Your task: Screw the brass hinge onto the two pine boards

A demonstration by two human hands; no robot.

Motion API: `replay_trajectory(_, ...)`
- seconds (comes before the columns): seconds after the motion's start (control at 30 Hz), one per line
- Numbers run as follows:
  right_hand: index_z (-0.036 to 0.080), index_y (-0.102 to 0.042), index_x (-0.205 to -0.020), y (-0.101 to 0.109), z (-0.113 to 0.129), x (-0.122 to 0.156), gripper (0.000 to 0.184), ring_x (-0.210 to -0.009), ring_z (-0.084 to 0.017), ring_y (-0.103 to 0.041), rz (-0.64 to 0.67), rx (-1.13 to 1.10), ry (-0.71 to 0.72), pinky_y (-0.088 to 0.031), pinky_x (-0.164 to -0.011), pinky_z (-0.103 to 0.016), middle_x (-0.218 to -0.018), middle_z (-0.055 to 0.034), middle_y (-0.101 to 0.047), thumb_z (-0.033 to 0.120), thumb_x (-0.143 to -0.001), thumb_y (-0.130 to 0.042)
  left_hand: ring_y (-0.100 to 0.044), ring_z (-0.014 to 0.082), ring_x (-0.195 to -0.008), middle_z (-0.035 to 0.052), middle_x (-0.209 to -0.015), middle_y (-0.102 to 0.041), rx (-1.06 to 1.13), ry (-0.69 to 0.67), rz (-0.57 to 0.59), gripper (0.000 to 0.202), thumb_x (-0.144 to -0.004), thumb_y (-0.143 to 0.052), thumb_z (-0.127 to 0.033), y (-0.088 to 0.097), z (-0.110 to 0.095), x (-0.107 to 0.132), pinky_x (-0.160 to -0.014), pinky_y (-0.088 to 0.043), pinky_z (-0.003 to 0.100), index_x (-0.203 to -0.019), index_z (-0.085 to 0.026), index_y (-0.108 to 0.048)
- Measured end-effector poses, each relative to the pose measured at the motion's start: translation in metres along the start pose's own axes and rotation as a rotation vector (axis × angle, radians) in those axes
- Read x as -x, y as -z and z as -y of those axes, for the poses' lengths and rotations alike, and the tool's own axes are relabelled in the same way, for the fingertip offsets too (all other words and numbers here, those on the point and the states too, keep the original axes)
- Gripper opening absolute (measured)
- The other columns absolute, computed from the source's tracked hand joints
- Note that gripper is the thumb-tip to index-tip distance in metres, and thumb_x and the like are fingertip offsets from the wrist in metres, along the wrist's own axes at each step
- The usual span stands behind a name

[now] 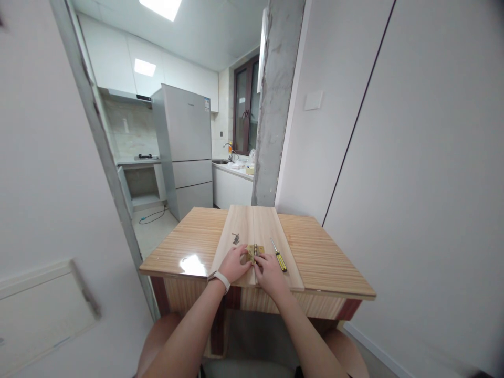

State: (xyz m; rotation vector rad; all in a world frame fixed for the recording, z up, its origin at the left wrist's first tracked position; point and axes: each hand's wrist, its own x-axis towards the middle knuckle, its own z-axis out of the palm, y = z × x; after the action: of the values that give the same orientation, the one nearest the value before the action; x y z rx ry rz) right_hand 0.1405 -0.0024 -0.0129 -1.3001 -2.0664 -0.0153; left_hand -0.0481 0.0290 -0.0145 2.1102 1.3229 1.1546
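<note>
A brass-coloured hinge (255,249) lies open over the seam between two pale wooden boards (241,216). My left hand (235,262), with a white band on its wrist, grips the hinge's left side between thumb and fingers. From the right, my right hand (269,272) has its thumb and fingers closed on the near right part of the same hinge. Fingers cover much of its lower edge. Several dark screws (235,239) are heaped on the left board. A yellow-and-black screwdriver (280,260) rests on the right board, just beyond my right hand.
The boards lie across a striped wooden table (315,252), reaching its front edge. White walls stand close on both sides. Through the doorway are a grey refrigerator (189,126), a sink counter (232,181) and a cable (153,216) on the floor.
</note>
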Motion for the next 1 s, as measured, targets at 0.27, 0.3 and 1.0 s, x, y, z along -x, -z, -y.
replay_trajectory(0.27,0.022,-0.076,-0.118,0.000,0.001,0.001,0.028,-0.113,-0.025,-0.058,-0.015,0.003,0.010,-0.046,-0.102,-0.039,-0.115,-0.0100,-0.070,0.024,-0.096,-0.059,-0.059,0.0252,-0.127,0.0081,-0.126,-0.072,-0.071,0.003,0.015,0.059,-0.080,-0.074,-0.027,0.000,-0.002,0.001,-0.110,-0.045,0.039,-0.137,-0.021,-0.059)
replay_trajectory(0.3,0.022,-0.076,-0.118,0.000,0.001,0.001,0.028,-0.113,-0.025,-0.058,-0.016,0.004,0.009,-0.046,-0.102,-0.039,-0.115,-0.0099,-0.070,0.023,-0.096,-0.059,-0.059,0.0252,-0.127,0.0081,-0.126,-0.072,-0.073,0.002,0.015,0.060,-0.080,-0.074,-0.027,0.001,-0.002,0.001,-0.110,-0.045,0.039,-0.137,-0.021,-0.058)
replay_trajectory(1.0,0.022,-0.062,-0.131,-0.009,-0.011,-0.002,0.045,-0.118,-0.026,-0.061,-0.141,-0.193,-0.063,-0.049,-0.105,-0.045,-0.126,-0.0112,-0.065,0.023,-0.086,-0.064,-0.061,0.0260,-0.124,0.0091,-0.122,-0.073,-0.057,0.018,0.007,0.064,-0.077,-0.078,-0.026,0.003,-0.006,0.001,-0.109,-0.046,0.041,-0.138,-0.021,-0.057)
